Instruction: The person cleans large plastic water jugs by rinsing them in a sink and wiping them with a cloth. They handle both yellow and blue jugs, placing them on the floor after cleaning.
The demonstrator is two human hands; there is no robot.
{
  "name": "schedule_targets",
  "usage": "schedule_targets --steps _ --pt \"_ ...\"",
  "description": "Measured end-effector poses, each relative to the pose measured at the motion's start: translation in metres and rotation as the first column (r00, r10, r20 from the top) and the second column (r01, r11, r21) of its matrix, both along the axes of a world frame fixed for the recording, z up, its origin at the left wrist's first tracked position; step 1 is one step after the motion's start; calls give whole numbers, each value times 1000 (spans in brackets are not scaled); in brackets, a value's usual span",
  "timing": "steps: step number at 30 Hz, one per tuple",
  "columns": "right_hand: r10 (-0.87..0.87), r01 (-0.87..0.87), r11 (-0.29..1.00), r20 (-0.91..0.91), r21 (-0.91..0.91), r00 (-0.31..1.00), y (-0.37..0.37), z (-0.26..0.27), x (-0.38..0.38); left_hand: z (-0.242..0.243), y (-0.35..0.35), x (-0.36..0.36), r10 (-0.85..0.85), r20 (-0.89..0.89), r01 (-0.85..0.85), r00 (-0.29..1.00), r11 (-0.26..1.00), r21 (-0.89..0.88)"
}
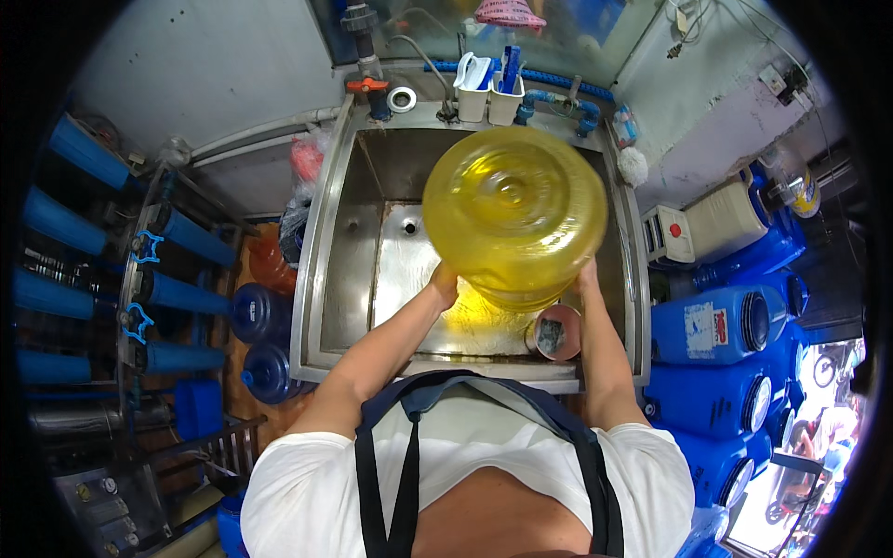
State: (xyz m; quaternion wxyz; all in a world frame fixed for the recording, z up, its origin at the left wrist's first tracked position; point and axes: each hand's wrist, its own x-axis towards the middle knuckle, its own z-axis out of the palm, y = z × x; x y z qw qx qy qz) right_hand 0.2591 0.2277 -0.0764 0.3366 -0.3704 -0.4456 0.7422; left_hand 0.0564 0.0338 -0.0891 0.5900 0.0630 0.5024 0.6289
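Note:
A large yellow see-through water jug (514, 202) is held up over the stainless steel sink (411, 279), its round base turned towards me. My left hand (445, 282) grips its lower left side, and the fingers are partly hidden behind it. On the opposite side my right hand (588, 270) holds the jug, mostly covered by its wall. The jug's neck is out of sight. Below it, near the sink's front right corner, stands a pinkish cup (558, 333) with something dark and grey inside.
Two white holders (488, 104) with brushes stand on the sink's back ledge, beside a blue pipe (558, 97) and an orange-handled valve (368, 85). Blue drums (704, 324) are stacked at right. Blue filter housings (188, 296) and dark blue jugs (261, 314) are at left.

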Motion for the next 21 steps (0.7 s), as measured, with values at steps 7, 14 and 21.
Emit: schedule_targets --steps 7,14,21 --pt "-106 140 940 -122 310 987 1 39 77 142 -9 12 13 -259 36 966 982 184" --pt "-33 147 950 -379 275 925 -47 47 69 113 -23 3 122 -305 29 944 893 448" --pt "53 56 969 -427 239 903 -89 42 40 128 -59 7 171 -200 -37 965 840 542"
